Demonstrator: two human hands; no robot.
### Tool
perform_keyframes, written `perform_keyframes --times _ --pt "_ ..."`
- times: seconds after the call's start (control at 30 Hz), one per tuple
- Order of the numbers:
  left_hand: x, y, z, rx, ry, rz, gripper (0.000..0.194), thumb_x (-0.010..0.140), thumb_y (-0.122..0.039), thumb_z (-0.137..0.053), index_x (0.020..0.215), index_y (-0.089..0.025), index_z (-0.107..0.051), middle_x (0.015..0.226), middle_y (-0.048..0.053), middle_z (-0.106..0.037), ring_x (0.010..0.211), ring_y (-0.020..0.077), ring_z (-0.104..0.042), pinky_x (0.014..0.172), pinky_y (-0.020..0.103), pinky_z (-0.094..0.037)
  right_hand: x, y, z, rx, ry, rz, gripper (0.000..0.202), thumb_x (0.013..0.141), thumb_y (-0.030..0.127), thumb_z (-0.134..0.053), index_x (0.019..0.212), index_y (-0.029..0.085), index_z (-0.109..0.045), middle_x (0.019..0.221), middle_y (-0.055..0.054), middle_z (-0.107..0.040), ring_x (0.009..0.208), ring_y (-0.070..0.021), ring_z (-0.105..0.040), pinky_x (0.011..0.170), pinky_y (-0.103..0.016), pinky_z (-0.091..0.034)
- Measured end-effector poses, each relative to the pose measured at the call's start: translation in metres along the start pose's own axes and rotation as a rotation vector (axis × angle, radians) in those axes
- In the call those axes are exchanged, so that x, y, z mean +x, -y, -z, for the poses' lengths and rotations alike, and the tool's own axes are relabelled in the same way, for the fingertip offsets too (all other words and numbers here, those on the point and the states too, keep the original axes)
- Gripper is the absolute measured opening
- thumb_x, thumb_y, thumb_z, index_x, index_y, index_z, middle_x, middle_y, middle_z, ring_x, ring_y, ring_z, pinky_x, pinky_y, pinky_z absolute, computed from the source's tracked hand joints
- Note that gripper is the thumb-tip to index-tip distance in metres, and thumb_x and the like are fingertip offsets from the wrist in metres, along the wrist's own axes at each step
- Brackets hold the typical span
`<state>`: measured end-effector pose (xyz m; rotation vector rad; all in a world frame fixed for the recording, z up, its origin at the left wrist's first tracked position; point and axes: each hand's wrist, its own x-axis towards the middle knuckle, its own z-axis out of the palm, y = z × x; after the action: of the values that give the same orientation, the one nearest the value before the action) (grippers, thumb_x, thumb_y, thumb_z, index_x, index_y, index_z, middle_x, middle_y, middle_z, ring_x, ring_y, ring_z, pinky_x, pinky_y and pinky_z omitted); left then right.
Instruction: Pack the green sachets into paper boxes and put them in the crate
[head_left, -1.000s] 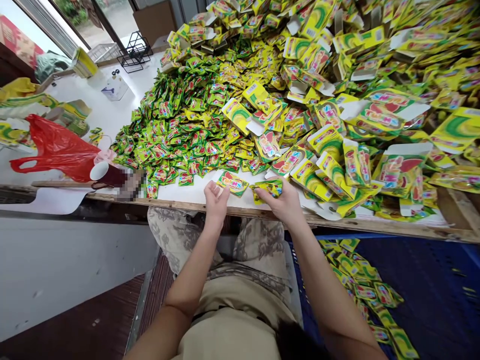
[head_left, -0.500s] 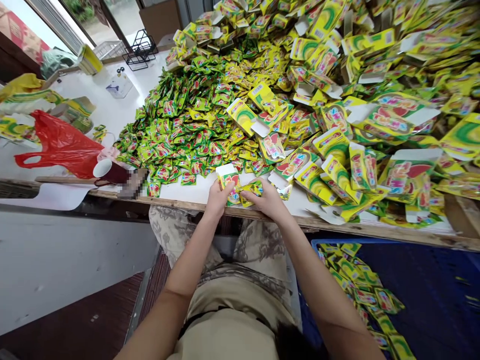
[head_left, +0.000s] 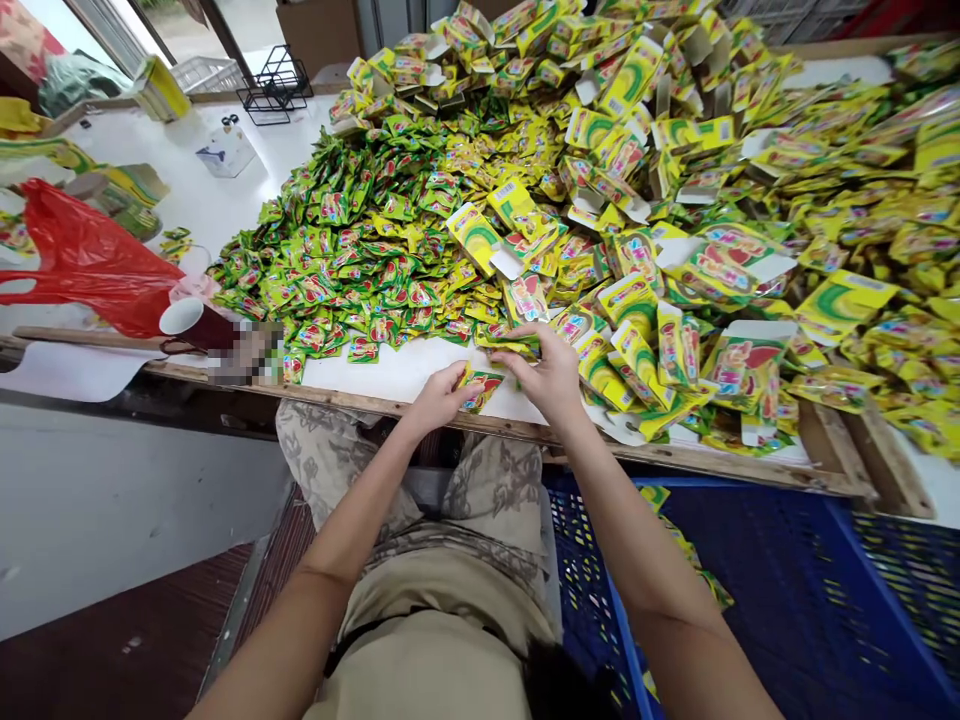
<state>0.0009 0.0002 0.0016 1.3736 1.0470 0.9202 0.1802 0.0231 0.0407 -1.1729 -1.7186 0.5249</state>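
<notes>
My left hand (head_left: 436, 402) is at the table's front edge, its thumb and fingers closed on a small green and yellow candy packet (head_left: 481, 389). Just to its right, my right hand (head_left: 553, 378) pinches a yellow-green packet (head_left: 517, 346) between thumb and fingers; whether it is more than one I cannot tell. Beyond both hands spreads a heap of small green packets (head_left: 360, 255). On the right, yellow cardboard boxes (head_left: 637, 370) with white flaps lie piled among packets, several of them open.
A dark mug (head_left: 196, 328) and a red plastic bag (head_left: 97, 265) stand on the left of the white table (head_left: 375, 385). A black wire rack (head_left: 276, 88) is farther back. Below the wooden edge at right is a blue crate (head_left: 757, 570) with packets in it.
The small box with a white flap is gone from my left hand, which now holds a packet. My right hand has moved slightly up and right. The view has turned to the right.
</notes>
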Motion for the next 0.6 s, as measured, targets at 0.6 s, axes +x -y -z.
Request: perform_keyframes --times 0.6 --pt "-0.001 -0.006 0.0 0.02 0.053 -0.047 0.031 0.081 -0.045 -0.059 0.09 -0.016 -0.06 0.075 0.001 -0.057 0.07 0.0128 -0.05 0.063 0.022 -0.041 0.039 0.007 0.014 -0.226 0.67 0.147 0.009 0.078 0.018 -0.059 0.086 0.022 -0.061 0.085 -0.006 -0.061 0.084 -0.0226 -0.056 0.071 -0.031 -0.042"
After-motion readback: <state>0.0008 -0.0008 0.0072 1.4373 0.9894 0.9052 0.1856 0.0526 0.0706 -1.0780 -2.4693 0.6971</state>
